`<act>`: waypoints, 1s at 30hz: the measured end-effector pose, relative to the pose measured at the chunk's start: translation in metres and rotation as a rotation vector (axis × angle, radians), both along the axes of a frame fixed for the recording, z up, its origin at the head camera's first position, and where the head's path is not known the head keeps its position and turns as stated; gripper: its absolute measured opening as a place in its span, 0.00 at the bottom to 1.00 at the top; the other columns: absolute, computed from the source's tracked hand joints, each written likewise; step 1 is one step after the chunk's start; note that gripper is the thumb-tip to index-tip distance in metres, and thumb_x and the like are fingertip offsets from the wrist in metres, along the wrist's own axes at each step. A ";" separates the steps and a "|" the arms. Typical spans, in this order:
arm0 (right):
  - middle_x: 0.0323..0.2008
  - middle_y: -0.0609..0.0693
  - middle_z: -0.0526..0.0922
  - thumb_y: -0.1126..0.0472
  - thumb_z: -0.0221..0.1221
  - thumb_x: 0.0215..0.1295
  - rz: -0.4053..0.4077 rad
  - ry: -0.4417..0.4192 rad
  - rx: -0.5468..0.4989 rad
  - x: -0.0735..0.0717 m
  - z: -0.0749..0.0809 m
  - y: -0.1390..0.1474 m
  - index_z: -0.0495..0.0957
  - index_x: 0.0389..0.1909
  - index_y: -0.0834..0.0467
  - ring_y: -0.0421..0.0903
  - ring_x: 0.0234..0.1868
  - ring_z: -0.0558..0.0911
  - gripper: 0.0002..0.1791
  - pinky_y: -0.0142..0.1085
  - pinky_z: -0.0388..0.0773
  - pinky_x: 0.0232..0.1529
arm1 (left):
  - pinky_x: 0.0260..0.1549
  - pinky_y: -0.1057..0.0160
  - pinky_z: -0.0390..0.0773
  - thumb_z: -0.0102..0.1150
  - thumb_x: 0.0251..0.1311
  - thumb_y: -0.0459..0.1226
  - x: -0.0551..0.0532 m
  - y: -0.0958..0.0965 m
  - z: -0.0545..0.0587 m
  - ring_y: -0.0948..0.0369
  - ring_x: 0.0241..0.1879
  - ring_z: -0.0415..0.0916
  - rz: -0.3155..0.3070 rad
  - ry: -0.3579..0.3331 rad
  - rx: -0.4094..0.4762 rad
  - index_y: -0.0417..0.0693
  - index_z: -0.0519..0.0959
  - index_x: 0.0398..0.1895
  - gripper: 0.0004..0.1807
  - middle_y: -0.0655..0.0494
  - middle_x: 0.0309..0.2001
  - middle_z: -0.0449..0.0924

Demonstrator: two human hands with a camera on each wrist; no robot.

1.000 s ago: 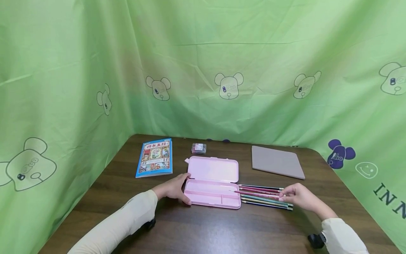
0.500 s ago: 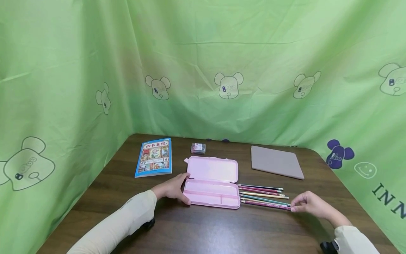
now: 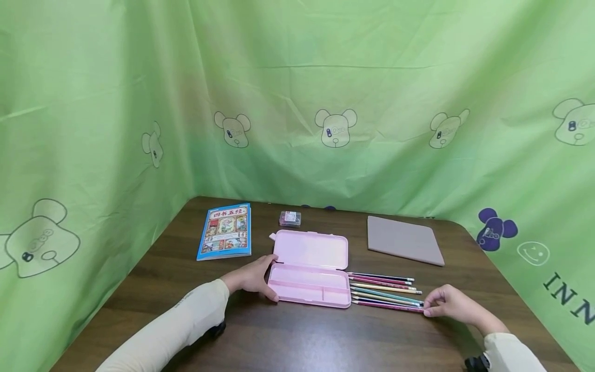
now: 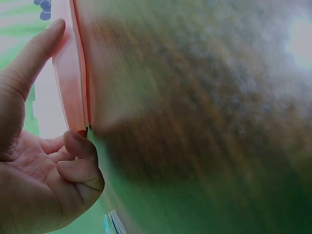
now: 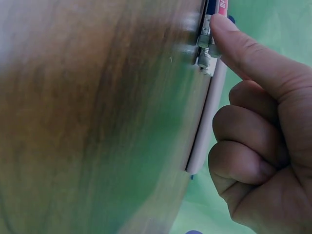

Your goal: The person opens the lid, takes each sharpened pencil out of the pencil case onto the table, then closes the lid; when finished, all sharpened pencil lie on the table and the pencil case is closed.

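Observation:
A pink pencil case lies with its lid folded back in the middle of the table. My left hand holds its left side, the thumb at the front corner and the fingers near the hinge. Several pencils lie side by side to the right of the case, tips toward it. At the front of this row is a dark red pencil, its blunt end pinched between thumb and finger of my right hand. Beside the right thumb, the right wrist view shows other pencil ends close together.
A blue-edged picture-cover book lies at the back left. Behind the case stands a small clear box with a white label. A flat grey slab lies at the back right. Green printed cloth hangs around the table.
My right hand has carried the dark red pencil from over the other pencils toward the front, and it now lies along the row's near side. The left hand keeps its place on the case.

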State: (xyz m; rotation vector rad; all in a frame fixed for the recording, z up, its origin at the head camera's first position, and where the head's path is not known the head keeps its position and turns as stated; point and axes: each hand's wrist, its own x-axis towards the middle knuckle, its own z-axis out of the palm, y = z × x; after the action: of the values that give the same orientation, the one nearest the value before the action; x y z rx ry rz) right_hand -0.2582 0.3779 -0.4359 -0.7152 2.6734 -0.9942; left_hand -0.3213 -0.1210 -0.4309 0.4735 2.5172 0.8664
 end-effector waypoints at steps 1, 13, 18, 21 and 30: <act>0.16 0.35 0.73 0.64 0.66 0.51 -0.020 -0.001 0.014 0.000 0.000 0.000 0.80 0.24 0.62 0.26 0.19 0.63 0.06 0.26 0.62 0.18 | 0.63 0.43 0.59 0.75 0.35 0.50 0.000 0.000 0.000 0.49 0.64 0.58 -0.001 -0.002 -0.002 0.48 0.52 0.69 0.57 0.45 0.68 0.54; 0.13 0.34 0.59 0.61 0.68 0.48 -0.116 0.030 0.026 -0.006 0.005 -0.007 0.79 0.29 0.63 0.28 0.15 0.57 0.11 0.27 0.59 0.15 | 0.63 0.43 0.59 0.74 0.36 0.51 -0.001 -0.001 -0.001 0.48 0.65 0.57 -0.003 -0.004 -0.019 0.47 0.51 0.69 0.58 0.44 0.69 0.53; 0.15 0.36 0.63 0.59 0.68 0.49 -0.135 0.029 0.049 -0.014 0.009 -0.017 0.80 0.31 0.62 0.29 0.16 0.58 0.12 0.27 0.60 0.17 | 0.63 0.43 0.59 0.74 0.36 0.51 -0.002 0.000 0.000 0.48 0.65 0.57 -0.009 0.002 -0.014 0.47 0.51 0.70 0.58 0.44 0.69 0.53; 0.16 0.37 0.66 0.58 0.67 0.50 -0.124 0.002 0.038 -0.021 0.009 -0.024 0.80 0.32 0.63 0.30 0.17 0.60 0.13 0.28 0.62 0.19 | 0.63 0.43 0.59 0.74 0.35 0.51 -0.002 0.000 0.001 0.48 0.65 0.57 -0.011 0.002 -0.013 0.47 0.51 0.70 0.58 0.44 0.69 0.52; 0.13 0.37 0.59 0.58 0.67 0.51 -0.063 0.001 0.003 -0.045 0.007 -0.051 0.80 0.34 0.63 0.30 0.15 0.56 0.14 0.27 0.59 0.15 | 0.64 0.46 0.60 0.74 0.36 0.51 -0.002 -0.002 -0.001 0.51 0.62 0.59 -0.042 0.030 -0.006 0.43 0.51 0.69 0.58 0.43 0.67 0.55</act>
State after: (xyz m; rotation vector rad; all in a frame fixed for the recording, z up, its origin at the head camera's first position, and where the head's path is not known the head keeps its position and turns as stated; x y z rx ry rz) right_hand -0.3034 0.3266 -0.4284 -0.6346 2.7128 -1.0053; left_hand -0.3229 -0.1226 -0.4315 0.5393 2.5273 0.8425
